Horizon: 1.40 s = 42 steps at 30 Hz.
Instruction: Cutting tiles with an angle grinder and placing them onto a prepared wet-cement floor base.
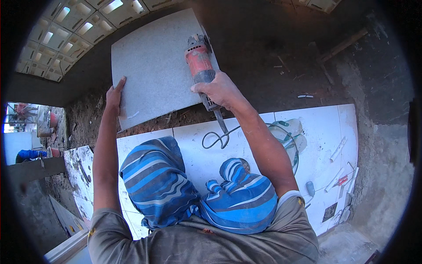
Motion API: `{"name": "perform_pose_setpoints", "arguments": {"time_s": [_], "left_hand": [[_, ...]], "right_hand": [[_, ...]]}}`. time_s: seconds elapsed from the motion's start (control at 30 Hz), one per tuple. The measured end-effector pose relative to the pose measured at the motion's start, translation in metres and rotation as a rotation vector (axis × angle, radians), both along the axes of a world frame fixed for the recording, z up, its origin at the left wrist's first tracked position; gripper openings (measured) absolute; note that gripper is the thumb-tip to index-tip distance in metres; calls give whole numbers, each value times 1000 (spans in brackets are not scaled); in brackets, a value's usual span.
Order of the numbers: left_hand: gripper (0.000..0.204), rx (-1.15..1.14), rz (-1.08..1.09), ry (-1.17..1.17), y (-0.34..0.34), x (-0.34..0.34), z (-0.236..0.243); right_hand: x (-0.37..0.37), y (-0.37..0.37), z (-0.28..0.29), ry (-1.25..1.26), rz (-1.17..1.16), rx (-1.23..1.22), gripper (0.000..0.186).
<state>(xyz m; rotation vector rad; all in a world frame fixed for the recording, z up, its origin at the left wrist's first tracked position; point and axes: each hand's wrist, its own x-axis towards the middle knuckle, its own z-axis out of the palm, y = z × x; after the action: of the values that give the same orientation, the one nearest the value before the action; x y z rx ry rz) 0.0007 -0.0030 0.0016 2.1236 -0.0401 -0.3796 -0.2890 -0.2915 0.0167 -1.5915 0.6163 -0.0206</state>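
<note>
My right hand [222, 90] is wrapped round the body of a red and black angle grinder [200, 61], dusty all over. The grinder's head is at the right edge of a large light-grey tile [151, 66], and its disc is mostly hidden. At the tile's left edge, my left hand [115, 94] grips the rim with the thumb on top; the fingers underneath cannot be seen. A dark power cord [215, 140] leaves the grinder's rear end and loops over the white floor tiles [193, 132] below it.
My knees [158, 176] in blue striped trousers are bent over the white tiles. A green cord [295, 152] lies coiled by my right arm. Tile strips [337, 149] and small tools [343, 180] lie farther right. Perforated blocks [74, 26] and a reddish bucket [53, 119] are at left.
</note>
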Motion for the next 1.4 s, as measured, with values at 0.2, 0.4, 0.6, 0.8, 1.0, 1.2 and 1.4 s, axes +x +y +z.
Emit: {"name": "perform_pose_setpoints", "arguments": {"time_s": [0.2, 0.4, 0.6, 0.8, 1.0, 1.2, 1.4], "left_hand": [[77, -14, -6, 7, 5, 8, -1], [81, 5, -25, 1, 7, 11, -6], [81, -23, -29, 26, 12, 14, -12], [78, -41, -29, 36, 12, 20, -17], [75, -38, -17, 27, 6, 9, -8], [73, -32, -6, 2, 2, 0, 4], [71, -38, -5, -13, 2, -1, 4]], "right_hand": [[-4, 6, -4, -31, -9, -35, 29], [-9, 6, -1, 1, 5, -33, 29], [-16, 11, -3, -10, 5, -12, 29], [-21, 10, -6, -25, 26, -13, 30], [-26, 14, -3, -3, 9, 6, 28], [-10, 7, -1, -45, -7, 34, 27], [39, -17, 8, -48, -17, -30, 25]]}}
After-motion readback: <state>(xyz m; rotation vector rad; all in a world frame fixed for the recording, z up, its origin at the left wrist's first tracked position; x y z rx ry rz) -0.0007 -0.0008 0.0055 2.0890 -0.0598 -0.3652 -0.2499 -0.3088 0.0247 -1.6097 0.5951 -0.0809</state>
